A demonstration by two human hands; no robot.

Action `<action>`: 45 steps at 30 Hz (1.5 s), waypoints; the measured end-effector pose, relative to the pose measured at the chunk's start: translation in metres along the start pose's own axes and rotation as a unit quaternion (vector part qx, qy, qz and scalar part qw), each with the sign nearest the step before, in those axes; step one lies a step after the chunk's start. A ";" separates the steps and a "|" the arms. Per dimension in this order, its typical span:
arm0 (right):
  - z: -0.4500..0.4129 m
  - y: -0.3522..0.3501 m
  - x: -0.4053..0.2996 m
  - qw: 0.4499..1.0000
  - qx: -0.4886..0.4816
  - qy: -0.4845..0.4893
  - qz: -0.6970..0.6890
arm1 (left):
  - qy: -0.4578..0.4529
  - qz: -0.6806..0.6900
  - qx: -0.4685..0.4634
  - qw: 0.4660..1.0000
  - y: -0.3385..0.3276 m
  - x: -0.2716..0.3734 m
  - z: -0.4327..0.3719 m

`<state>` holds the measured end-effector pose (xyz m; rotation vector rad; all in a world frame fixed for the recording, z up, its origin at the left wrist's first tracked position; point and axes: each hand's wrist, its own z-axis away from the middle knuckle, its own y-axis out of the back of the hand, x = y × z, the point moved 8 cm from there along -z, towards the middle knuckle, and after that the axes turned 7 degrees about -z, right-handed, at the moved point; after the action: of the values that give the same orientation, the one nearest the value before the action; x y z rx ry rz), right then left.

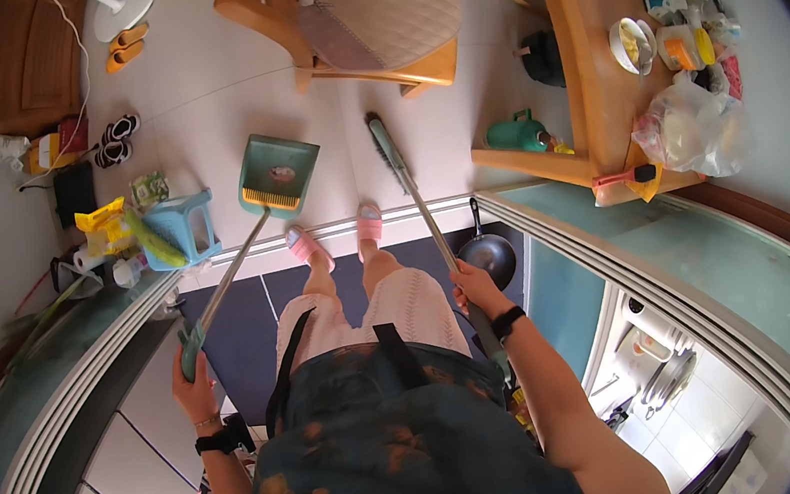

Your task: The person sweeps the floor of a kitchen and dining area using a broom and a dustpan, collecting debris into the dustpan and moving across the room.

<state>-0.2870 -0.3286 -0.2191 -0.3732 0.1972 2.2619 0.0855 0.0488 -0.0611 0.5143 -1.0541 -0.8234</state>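
Note:
My left hand (193, 385) grips the green handle end of a long-handled dustpan (277, 165). The green pan, with a yellow comb edge near its handle, lies on the light floor in front of my feet. My right hand (476, 287) is closed around the metal pole of a broom (391, 153). The broom's dark bristles are on the floor to the right of the dustpan, apart from it. Both of my feet, in pink slippers (304, 247), stand at the sliding-door track, between the two poles.
A wooden chair (445, 62) stands ahead. At the left are a blue plastic stool (179, 228) and sneakers (115, 141). On the right, a green jug (515, 134) lies by a wooden table (596, 90), and a frying pan (489, 256) is near my right hand.

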 end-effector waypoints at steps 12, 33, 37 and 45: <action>-0.086 0.003 -0.064 0.960 0.040 0.076 0.266 | -0.029 -0.045 -0.031 0.998 -0.004 -0.011 -0.064; -0.071 0.079 -0.044 0.885 0.101 0.156 0.426 | -0.089 -0.438 -0.061 0.893 -0.025 0.100 -0.103; -0.096 0.099 -0.044 0.902 0.179 0.151 0.363 | -0.330 -0.185 -0.050 0.924 -0.092 0.232 -0.134; -0.065 0.074 -0.079 0.928 0.120 0.070 0.346 | -0.305 -0.012 -0.066 0.950 -0.221 0.373 -0.231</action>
<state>-0.2809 -0.4498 -0.2527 -0.3714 0.7772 2.8545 0.3121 -0.3836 -0.1125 0.1522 -1.5460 -1.1014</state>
